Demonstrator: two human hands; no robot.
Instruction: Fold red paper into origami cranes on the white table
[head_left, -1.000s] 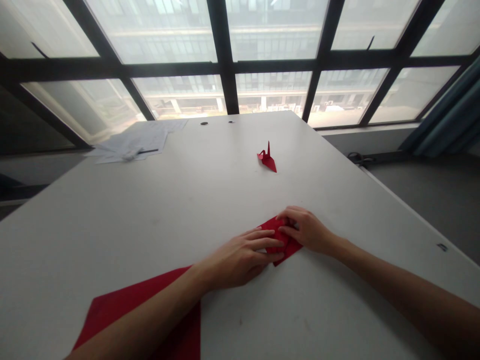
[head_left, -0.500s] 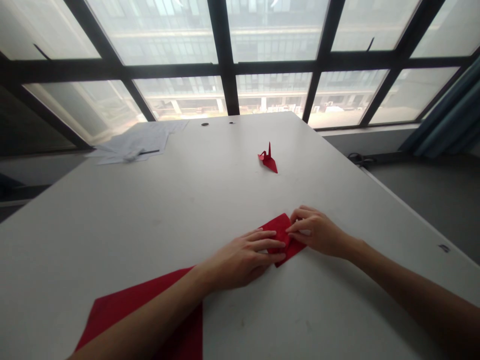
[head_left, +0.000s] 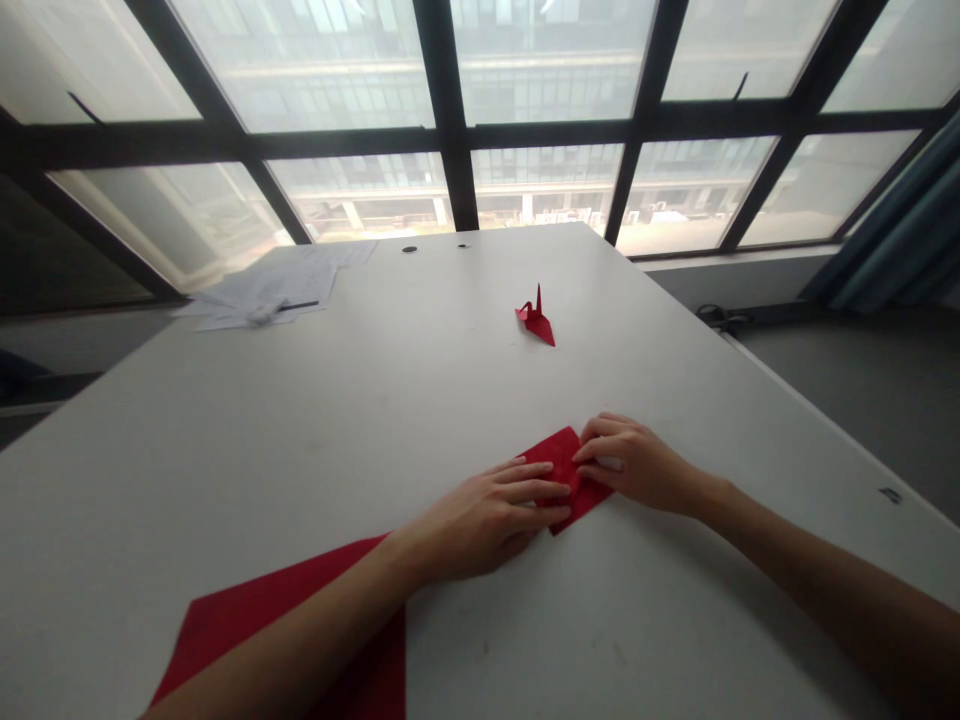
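A small folded piece of red paper [head_left: 564, 450] lies on the white table, under both hands. My left hand [head_left: 499, 512] rests flat on its left part, fingers stretched out and slightly apart. From the right, my right hand [head_left: 634, 460] pinches the paper's right side between thumb and fingertips; the pinched edge is partly hidden. Farther back stands a red origami crane [head_left: 535, 320], touched by neither hand. Beneath my left forearm is a larger red sheet [head_left: 247, 620], flat at the near left.
The white table [head_left: 360, 400] reaches back to the windows. Loose white papers [head_left: 277, 280] with a dark pen [head_left: 300, 304] lie at the far left. Beyond the table's right edge, a dark object [head_left: 721, 318] is near a blue curtain [head_left: 892, 240].
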